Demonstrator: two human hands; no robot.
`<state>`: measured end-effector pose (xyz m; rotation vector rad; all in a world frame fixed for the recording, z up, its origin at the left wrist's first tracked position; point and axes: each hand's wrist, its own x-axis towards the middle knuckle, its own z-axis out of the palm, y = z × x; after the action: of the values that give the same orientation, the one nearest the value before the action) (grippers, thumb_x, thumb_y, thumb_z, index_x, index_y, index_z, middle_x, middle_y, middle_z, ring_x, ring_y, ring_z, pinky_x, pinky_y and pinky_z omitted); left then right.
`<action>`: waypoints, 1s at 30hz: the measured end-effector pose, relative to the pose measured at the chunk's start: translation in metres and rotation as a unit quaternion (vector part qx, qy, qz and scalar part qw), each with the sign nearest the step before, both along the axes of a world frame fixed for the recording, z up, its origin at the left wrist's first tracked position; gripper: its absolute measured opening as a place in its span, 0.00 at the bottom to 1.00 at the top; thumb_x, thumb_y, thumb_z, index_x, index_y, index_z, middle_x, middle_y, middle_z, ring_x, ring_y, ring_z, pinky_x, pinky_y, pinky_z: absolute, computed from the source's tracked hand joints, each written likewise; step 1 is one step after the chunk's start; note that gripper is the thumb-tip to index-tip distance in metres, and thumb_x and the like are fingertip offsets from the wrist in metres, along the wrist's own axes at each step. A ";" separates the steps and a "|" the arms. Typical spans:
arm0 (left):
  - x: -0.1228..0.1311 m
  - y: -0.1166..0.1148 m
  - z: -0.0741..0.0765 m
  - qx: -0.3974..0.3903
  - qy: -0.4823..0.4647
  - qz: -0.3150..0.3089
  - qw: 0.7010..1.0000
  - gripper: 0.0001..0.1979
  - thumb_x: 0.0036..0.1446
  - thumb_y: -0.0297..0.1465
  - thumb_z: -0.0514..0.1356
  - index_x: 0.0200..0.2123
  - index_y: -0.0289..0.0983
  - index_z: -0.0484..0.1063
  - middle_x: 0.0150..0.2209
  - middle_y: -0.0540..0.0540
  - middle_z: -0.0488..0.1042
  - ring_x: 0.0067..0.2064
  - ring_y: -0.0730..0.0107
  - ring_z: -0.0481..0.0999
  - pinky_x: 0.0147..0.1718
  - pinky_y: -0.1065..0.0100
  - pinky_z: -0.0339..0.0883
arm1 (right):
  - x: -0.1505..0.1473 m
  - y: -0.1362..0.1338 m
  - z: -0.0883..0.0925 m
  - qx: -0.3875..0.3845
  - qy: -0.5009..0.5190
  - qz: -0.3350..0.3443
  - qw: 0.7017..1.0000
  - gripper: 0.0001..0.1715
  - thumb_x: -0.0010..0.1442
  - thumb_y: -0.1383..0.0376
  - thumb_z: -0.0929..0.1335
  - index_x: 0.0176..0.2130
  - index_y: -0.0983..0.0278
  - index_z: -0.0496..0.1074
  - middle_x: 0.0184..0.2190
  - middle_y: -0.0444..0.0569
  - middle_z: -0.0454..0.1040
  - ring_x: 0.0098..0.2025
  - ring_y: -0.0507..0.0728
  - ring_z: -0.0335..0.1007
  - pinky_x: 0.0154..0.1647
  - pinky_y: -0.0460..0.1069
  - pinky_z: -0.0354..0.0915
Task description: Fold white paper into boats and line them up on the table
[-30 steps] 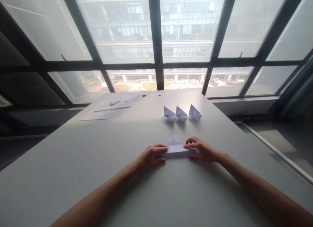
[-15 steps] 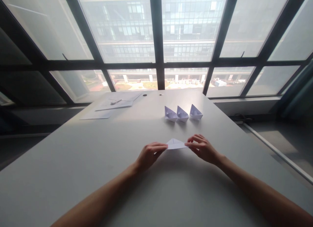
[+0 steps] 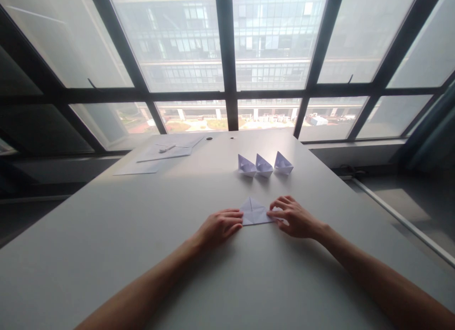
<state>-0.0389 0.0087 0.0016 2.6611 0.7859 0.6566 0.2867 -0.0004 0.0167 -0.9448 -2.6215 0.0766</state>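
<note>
A folded white sheet of paper (image 3: 254, 213) with a pointed top and crease lines lies between my hands, its face tilted toward me. My left hand (image 3: 219, 226) has its fingers together on the left corner of the folded paper. At the right corner, my right hand (image 3: 292, 217) pinches the paper between thumb and fingers, with the other fingers curled. Beyond the hands stand three folded paper boats, a left one (image 3: 246, 166), a middle one (image 3: 263, 166) touching or nearly touching it, and a right one (image 3: 283, 163) slightly apart.
White sheets of paper (image 3: 142, 167) lie at the far left of the white table (image 3: 124, 230), with a small white object (image 3: 167, 149) on them that I cannot make out. Two round holes are near the table's back edge. Large framed windows (image 3: 270, 46) rise behind it.
The folded paper has come down flatter toward the table, so more of its creased face shows. My left fingers now lie flatter along its corner.
</note>
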 end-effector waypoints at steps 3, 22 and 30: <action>0.003 -0.001 -0.001 0.013 -0.015 0.016 1.000 0.12 0.69 0.31 0.55 0.44 0.42 0.80 0.51 0.46 0.79 0.55 0.62 0.76 0.56 0.61 0.70 | -0.003 0.000 -0.001 -0.006 0.015 -0.008 1.000 0.11 0.68 0.64 0.67 0.46 0.55 0.78 0.45 0.50 0.76 0.47 0.59 0.68 0.52 0.57 0.60; 0.007 -0.002 0.003 -0.008 0.003 0.009 1.000 0.13 0.68 0.29 0.56 0.46 0.46 0.80 0.48 0.43 0.77 0.48 0.60 0.74 0.51 0.59 0.66 | -0.016 0.001 -0.016 -0.034 0.062 -0.079 0.994 0.07 0.65 0.60 0.70 0.37 0.61 0.76 0.41 0.51 0.75 0.43 0.59 0.69 0.46 0.53 0.64; 0.009 -0.003 0.002 -0.009 0.004 0.010 1.000 0.12 0.68 0.29 0.56 0.46 0.46 0.79 0.47 0.44 0.77 0.48 0.62 0.73 0.51 0.60 0.64 | -0.020 -0.002 -0.014 -0.046 0.066 -0.097 0.992 0.08 0.64 0.59 0.71 0.42 0.60 0.76 0.42 0.50 0.75 0.45 0.60 0.69 0.47 0.53 0.65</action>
<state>-0.0301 0.0061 0.0036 2.6445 0.8169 0.6422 0.2670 -0.0022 0.0023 -1.1799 -2.4115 0.2046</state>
